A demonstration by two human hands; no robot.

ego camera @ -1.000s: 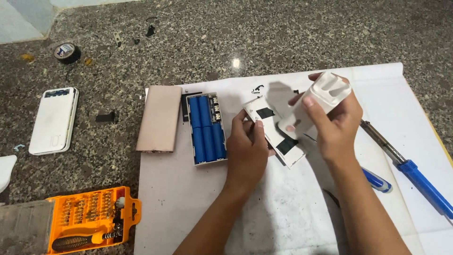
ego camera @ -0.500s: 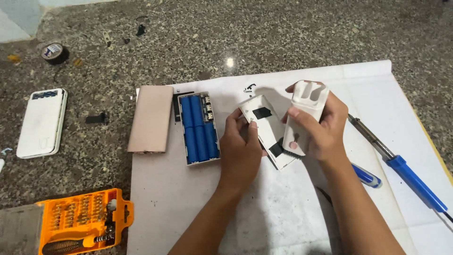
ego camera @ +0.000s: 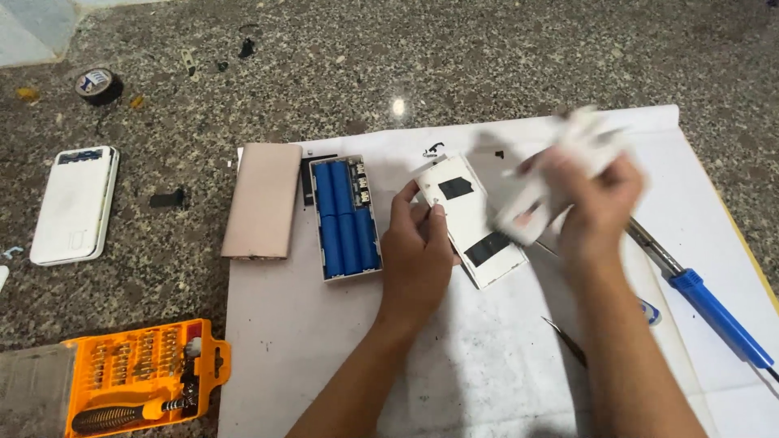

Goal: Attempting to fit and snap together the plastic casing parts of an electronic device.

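Head view: disassembly stage, judged from the opened parts on the white paper sheet [ego camera: 324,349]. The left hand [ego camera: 418,251] presses its fingertips on the white flat panel [ego camera: 471,219], which lies on the sheet right of the tray of blue battery cells [ego camera: 345,217]. The right hand [ego camera: 596,199], blurred, grips a white casing piece [ego camera: 560,162] above the panel. The next move calls for steady holding of the panel

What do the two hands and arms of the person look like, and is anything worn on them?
Both are bare. The left hand and its forearm show no glove, sleeve, watch or ring, and the fingernails are short. The right hand is blurred, so small details there cannot be told, but no glove or sleeve shows on it or on its forearm. No cables or markings are visible.
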